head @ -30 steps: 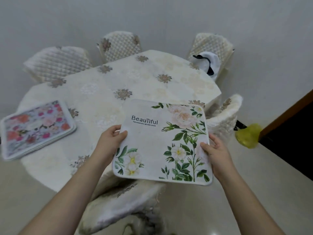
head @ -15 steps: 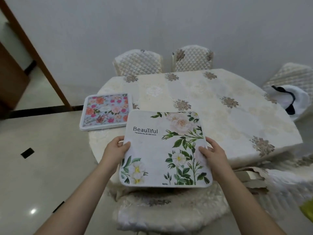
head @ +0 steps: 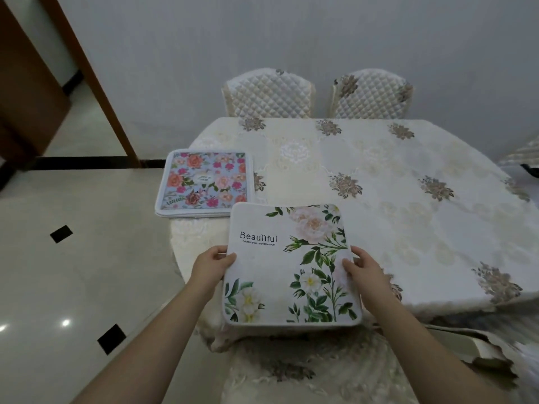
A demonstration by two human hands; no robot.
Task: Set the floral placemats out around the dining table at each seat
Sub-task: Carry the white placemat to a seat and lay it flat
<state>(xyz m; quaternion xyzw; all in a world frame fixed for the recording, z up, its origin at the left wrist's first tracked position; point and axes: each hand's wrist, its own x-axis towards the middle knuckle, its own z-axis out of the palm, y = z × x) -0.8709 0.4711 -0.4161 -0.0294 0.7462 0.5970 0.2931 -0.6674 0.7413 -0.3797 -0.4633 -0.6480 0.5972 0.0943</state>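
While left hand [head: 210, 265] and right hand [head: 364, 269] pinch opposite side edges of white floral placemat [head: 288, 266], mat sits over near table [head: 408, 228] edge; pink-rose placemat stack [head: 204, 183] lies beyond left hand, on table.

— How many placemats?
— Two kinds: one white "Beautiful" placemat [head: 291, 263] between the two hands, and a stack of pink-rose placemats [head: 204, 182] beyond the left hand [head: 211, 268]; its number I cannot tell.
— Chairs?
— Two quilted chairs [head: 268, 94] [head: 372, 94] far beyond the right hand [head: 364, 271].
— Surfaces?
— One surface [head: 393, 199].
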